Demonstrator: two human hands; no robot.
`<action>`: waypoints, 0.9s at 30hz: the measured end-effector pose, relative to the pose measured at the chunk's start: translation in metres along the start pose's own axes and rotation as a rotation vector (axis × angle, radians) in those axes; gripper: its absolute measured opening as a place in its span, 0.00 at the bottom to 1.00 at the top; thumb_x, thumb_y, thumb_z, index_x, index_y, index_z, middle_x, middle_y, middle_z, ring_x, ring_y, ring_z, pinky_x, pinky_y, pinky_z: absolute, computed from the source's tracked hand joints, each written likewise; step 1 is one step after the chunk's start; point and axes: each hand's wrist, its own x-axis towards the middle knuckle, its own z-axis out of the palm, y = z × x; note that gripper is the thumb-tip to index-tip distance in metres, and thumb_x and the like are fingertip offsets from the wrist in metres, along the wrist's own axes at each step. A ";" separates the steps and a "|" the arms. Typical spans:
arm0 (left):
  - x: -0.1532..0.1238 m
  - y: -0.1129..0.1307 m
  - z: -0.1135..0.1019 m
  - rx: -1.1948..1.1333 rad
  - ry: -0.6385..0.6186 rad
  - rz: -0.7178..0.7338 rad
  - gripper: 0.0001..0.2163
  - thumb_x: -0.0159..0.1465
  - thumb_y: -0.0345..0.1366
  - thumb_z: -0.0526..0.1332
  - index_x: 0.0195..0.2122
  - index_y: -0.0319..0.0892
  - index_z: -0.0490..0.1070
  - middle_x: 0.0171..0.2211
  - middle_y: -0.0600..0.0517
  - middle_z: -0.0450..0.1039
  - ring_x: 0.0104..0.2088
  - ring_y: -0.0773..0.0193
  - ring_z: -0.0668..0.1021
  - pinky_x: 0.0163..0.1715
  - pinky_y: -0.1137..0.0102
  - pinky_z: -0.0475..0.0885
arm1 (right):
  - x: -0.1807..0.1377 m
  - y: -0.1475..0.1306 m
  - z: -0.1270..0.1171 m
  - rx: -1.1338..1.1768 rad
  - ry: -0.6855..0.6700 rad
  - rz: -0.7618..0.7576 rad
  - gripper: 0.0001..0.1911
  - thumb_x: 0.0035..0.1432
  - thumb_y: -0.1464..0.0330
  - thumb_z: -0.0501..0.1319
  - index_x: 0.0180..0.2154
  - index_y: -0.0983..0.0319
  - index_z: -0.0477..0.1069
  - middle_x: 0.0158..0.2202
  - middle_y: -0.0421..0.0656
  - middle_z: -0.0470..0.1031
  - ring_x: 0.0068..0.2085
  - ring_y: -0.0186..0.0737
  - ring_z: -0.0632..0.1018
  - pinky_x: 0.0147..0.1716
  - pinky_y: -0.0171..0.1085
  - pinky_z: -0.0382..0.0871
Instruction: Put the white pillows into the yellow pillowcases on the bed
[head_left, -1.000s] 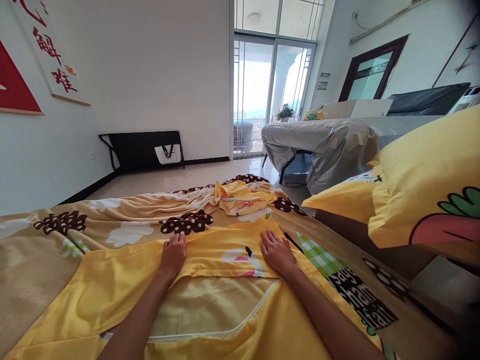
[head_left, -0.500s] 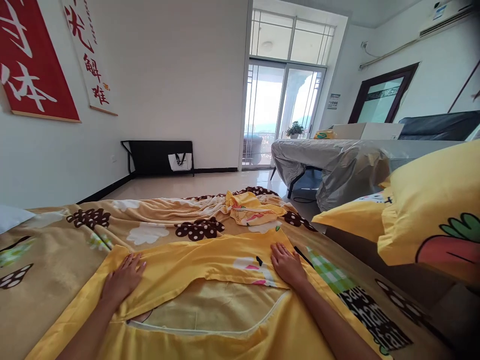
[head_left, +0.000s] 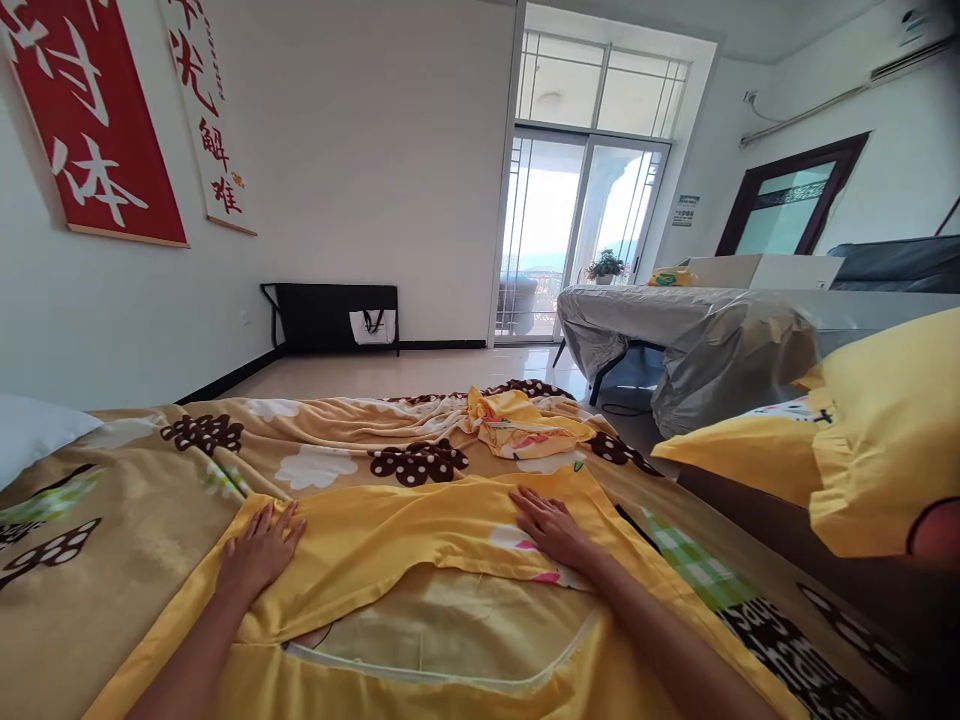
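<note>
Head view: left fingers spread, right fingers slightly apart, both resting flat on the yellow cloth.

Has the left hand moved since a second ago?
Yes, leftward: the left hand was just below the middle brown cloud print on the blanket and now lies well left of it.

- A room in a home, by its look.
- Bedding: a patterned blanket, a yellow cloth cover spread on it, a frilled yellow pillow.
- On the left wall, a red scroll and a white scroll.
- Sliding glass doors with a potted plant near them.
</note>
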 end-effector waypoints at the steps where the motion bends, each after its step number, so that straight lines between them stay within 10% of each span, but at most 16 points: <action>1: 0.002 -0.002 0.001 0.001 0.004 -0.002 0.27 0.65 0.49 0.45 0.64 0.48 0.54 0.67 0.41 0.48 0.66 0.48 0.53 0.57 0.39 0.52 | 0.008 -0.001 0.002 0.004 -0.035 0.023 0.29 0.66 0.54 0.39 0.65 0.52 0.50 0.68 0.40 0.49 0.67 0.37 0.53 0.62 0.45 0.49; 13: -0.006 -0.008 -0.009 -0.144 0.180 0.046 0.27 0.66 0.43 0.39 0.64 0.39 0.54 0.63 0.41 0.59 0.63 0.51 0.62 0.58 0.50 0.60 | -0.002 0.051 0.009 -0.276 0.099 0.488 0.30 0.65 0.59 0.42 0.66 0.60 0.50 0.68 0.50 0.47 0.67 0.47 0.51 0.62 0.54 0.46; 20: -0.092 -0.035 -0.017 -0.179 0.155 0.405 0.26 0.66 0.49 0.41 0.61 0.46 0.62 0.62 0.52 0.62 0.62 0.60 0.64 0.58 0.59 0.63 | -0.115 0.050 0.010 -0.181 0.153 0.171 0.30 0.65 0.55 0.43 0.63 0.58 0.58 0.63 0.44 0.59 0.64 0.48 0.60 0.60 0.51 0.57; 27: -0.190 -0.123 0.018 -0.216 0.117 0.385 0.22 0.59 0.48 0.52 0.56 0.65 0.65 0.58 0.59 0.66 0.59 0.53 0.68 0.57 0.53 0.65 | -0.244 0.069 0.032 -0.120 0.245 0.091 0.24 0.60 0.53 0.48 0.58 0.39 0.61 0.59 0.34 0.64 0.59 0.47 0.67 0.53 0.47 0.70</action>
